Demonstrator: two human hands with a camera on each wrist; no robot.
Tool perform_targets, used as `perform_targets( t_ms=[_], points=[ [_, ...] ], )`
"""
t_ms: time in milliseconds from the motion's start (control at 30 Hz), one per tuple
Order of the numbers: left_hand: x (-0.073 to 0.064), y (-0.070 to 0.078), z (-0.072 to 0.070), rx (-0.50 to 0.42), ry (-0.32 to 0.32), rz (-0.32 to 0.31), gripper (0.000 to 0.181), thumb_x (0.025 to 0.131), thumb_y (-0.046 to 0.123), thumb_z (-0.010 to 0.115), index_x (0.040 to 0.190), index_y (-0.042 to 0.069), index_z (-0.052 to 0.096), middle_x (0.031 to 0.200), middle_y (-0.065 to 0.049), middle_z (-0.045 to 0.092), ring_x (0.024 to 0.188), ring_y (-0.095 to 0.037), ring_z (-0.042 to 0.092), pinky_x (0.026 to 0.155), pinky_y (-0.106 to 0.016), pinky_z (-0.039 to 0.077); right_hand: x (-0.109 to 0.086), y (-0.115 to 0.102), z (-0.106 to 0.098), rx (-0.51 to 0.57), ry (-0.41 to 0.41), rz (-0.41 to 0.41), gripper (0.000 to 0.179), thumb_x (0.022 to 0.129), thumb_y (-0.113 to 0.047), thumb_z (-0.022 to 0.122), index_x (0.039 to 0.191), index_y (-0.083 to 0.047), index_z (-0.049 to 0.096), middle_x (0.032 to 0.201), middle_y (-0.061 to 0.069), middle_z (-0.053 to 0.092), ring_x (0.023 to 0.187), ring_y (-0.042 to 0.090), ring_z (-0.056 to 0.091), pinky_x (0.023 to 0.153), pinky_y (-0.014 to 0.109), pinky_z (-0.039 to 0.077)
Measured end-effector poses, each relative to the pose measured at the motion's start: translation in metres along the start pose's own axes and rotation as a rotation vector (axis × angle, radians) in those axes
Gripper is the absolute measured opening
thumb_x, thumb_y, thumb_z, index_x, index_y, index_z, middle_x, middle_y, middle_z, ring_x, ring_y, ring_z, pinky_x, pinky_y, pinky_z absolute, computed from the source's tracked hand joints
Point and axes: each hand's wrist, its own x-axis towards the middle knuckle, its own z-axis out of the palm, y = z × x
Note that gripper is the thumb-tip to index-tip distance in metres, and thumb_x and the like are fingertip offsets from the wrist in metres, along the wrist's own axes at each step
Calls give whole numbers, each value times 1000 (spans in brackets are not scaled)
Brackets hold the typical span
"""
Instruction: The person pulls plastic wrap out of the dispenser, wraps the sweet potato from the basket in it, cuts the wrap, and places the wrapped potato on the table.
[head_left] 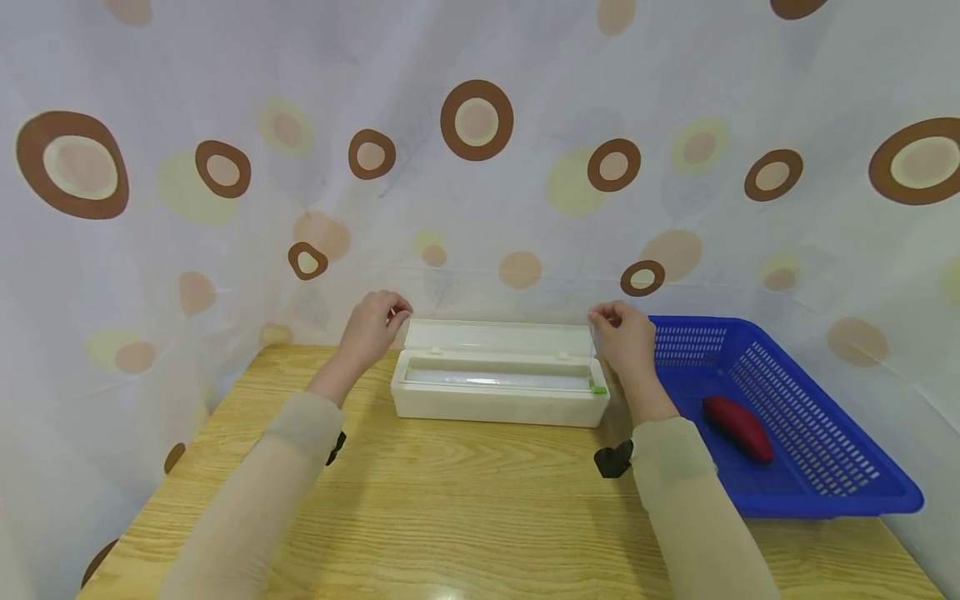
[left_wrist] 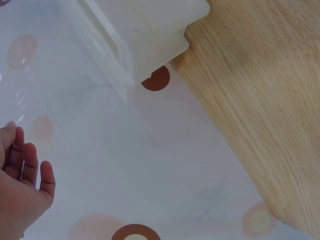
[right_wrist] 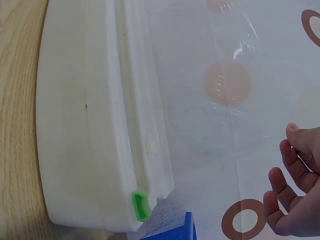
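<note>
A white cling film dispenser (head_left: 501,410) sits near the back of the wooden table with its lid (head_left: 498,337) raised. Inside lies a roll of film (head_left: 495,379), and a green slide cutter (head_left: 597,388) is at the right end of the front edge. Glints in the right wrist view show a clear sheet of cling film (right_wrist: 240,52) stretched out above the dispenser. My left hand (head_left: 372,323) pinches the sheet's left corner between thumb and fingertips, beyond the lid. At the other corner, my right hand (head_left: 626,333) pinches it likewise, its other fingers loosely curled.
A blue plastic basket (head_left: 825,504) stands to the right of the dispenser, close to my right forearm. In it lies a dark red, elongated item (head_left: 738,429). A patterned curtain (head_left: 480,208) hangs right behind the wooden table (head_left: 465,508).
</note>
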Motion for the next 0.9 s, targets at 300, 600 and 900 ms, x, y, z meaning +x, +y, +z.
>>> perform_targets(
  t_ms=[300,600,900],
  points=[
    [6,9,-12,19,4,18,12,93,12,59,97,2,66,91,-11,62,82,-25,50,74,-37,44,8,-12,-17,-31,-76,-15,24,95,-23,57,103,-1,65,97,19,64,88,30,55,71,32,40],
    [11,15,-19,26,3,19,12,93,12,60,96,2,66,90,-11,62,82,-26,50,75,-37,45,12,-20,-26,-39,-119,-9,24,96,-22,56,104,-1,64,96,17,61,85,27,52,67,30,41],
    [16,18,-27,34,25,44,11,92,10,60,96,2,66,90,-12,62,82,-26,50,74,-37,45,19,-24,-35,-27,-182,11,27,96,-24,55,108,-1,64,99,16,59,90,27,51,72,31,42]
  ],
)
